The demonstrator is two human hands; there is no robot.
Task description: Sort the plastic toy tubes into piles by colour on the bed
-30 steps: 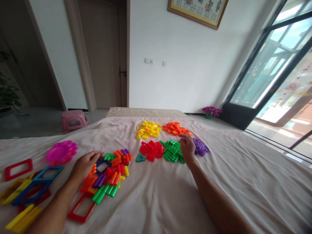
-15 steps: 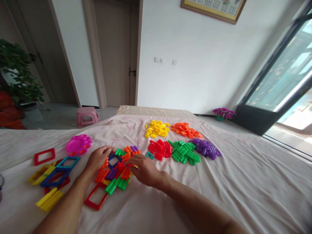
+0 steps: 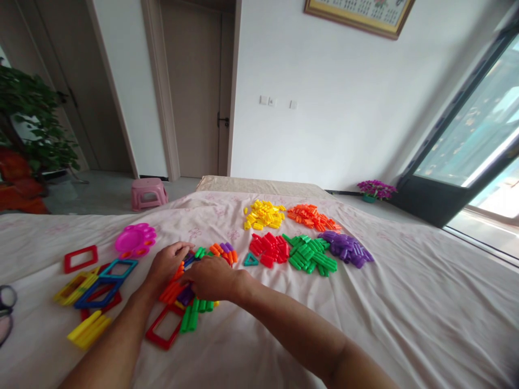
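Note:
My right hand reaches over a mixed pile of plastic pieces, its fingers bent down among them; what they grip, if anything, is hidden. At the pile's left edge rests my left hand, fingers close together near some orange pieces. Green tubes lie at the near side of the pile, beside a red square frame. Orange and purple pieces show just beyond my right hand. Further right are sorted heaps: red, green, purple, yellow and orange.
A small teal triangle sits left of the red heap. On the left are a pink flower-shaped tray, a red frame, blue frames, yellow tubes and glasses at the edge.
My right hand has moved left, further over the mixed pile, uncovering the teal triangle. Green tubes at the near side have shifted. The view has turned slightly left.

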